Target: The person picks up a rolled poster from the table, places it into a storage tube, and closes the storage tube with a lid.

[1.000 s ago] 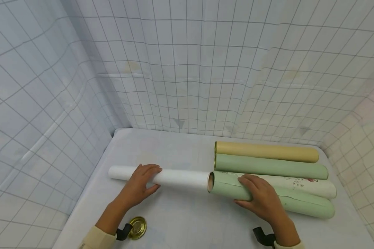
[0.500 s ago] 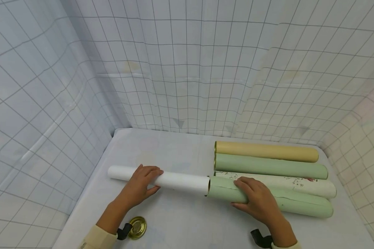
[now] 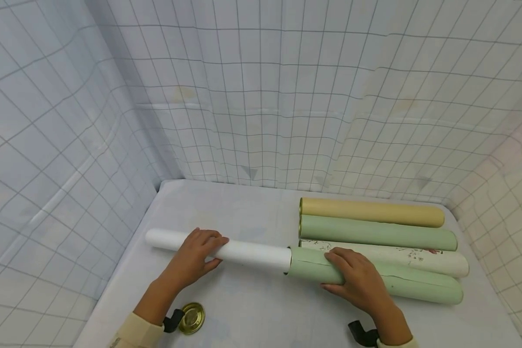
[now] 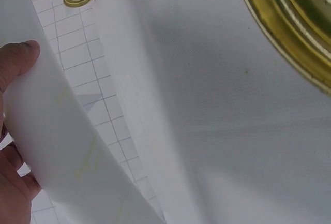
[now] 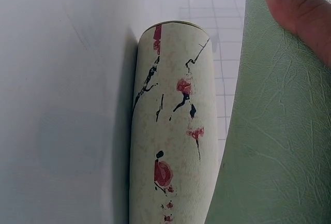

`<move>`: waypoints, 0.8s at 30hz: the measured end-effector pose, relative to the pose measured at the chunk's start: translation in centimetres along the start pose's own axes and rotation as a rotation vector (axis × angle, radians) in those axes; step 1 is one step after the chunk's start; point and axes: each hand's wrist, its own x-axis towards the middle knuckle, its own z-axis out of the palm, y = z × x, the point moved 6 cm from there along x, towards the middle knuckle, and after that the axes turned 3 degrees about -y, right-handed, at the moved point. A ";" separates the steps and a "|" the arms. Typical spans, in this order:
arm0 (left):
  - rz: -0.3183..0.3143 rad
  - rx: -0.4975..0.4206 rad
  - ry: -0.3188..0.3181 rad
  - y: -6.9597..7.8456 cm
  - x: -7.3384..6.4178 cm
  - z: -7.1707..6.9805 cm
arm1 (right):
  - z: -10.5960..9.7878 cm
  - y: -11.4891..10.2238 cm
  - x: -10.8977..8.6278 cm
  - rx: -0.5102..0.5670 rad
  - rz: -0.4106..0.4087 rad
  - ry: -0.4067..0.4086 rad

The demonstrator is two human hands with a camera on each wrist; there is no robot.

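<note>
My left hand point(image 3: 196, 256) grips a long white paper roll point(image 3: 256, 254), thumb on the near side and fingers over the top. In the left wrist view the roll point(image 4: 77, 136) runs between thumb and fingers. With my right hand point(image 3: 360, 278) I hold a light green cardboard tube point(image 3: 422, 282) near its left half. The roll's right end meets the tube's left mouth; how far in it reaches is hidden. A round gold lid point(image 3: 192, 318) lies on the table by my left wrist.
Behind the held tube lie a cream floral tube point(image 3: 443, 262), another green tube point(image 3: 387, 233) and a tan tube point(image 3: 374, 212), side by side at the right. A white cloth covers the table point(image 3: 243, 309). Grid-patterned curtains point(image 3: 261, 96) enclose the back and sides.
The green tube has shifted a little left with my right hand, and its mouth has turned into line with the white roll. The roll's left end has slid slightly left.
</note>
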 end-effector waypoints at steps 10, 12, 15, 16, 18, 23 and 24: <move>0.046 0.016 0.009 0.1 0.0 -0.7 | 0.3 0.0 -0.1 0.005 -0.002 -0.007; 0.054 0.020 0.007 0.2 0.0 -0.9 | 0.3 0.0 0.0 0.005 -0.002 -0.008; 0.059 0.023 -0.002 0.3 -0.1 -1.2 | 0.3 0.1 0.1 0.003 0.002 -0.010; 0.061 0.021 -0.005 0.3 -0.1 -1.3 | 0.2 0.1 0.1 0.002 0.004 -0.009; 0.065 0.014 -0.016 0.4 -0.1 -1.4 | 0.1 0.1 0.1 0.003 0.007 -0.007; 0.095 -0.008 -0.035 0.5 0.0 -1.7 | 0.0 0.1 0.1 0.007 0.012 0.005; 0.103 -0.015 -0.036 0.5 0.0 -1.7 | 0.0 0.1 0.1 0.005 0.013 0.007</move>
